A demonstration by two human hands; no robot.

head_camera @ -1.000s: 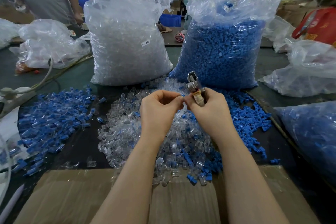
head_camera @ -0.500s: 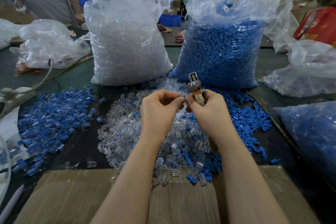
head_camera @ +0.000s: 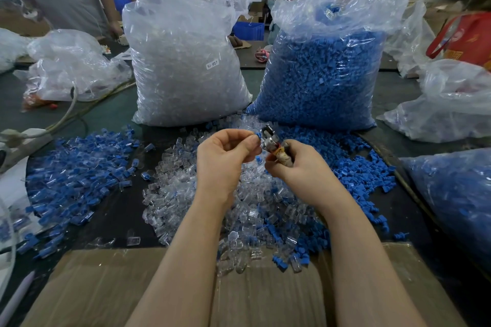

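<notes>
- Our hands meet above the counter (head_camera: 117,210). The left hand (head_camera: 225,167) pinches a blue piece (head_camera: 257,136) between thumb and forefinger. The right hand (head_camera: 303,172) curls its fingers round a metal tool (head_camera: 268,138). We judge both are raised so that we can watch the fit.
- Two tall bags stand at the back, the bag of clear caps (head_camera: 186,74) and the bag of blue plugs (head_camera: 324,82). Their tops are open, likely as stock within reach.
- The cardboard (head_camera: 106,287) lies at the near edge under our forearms.
- The clear heap (head_camera: 180,188) sits right under the hands, so the next part is a short reach. The blue heap (head_camera: 74,175) lies apart on the left, perhaps to keep it separate. The blue spill (head_camera: 358,175) lies beside its bag on the right.
- The metal tool points up and left toward the other hand. Its handle is wrapped, probably for grip.
- The blue piece sits at the left fingertips, right against the tool's head.
</notes>
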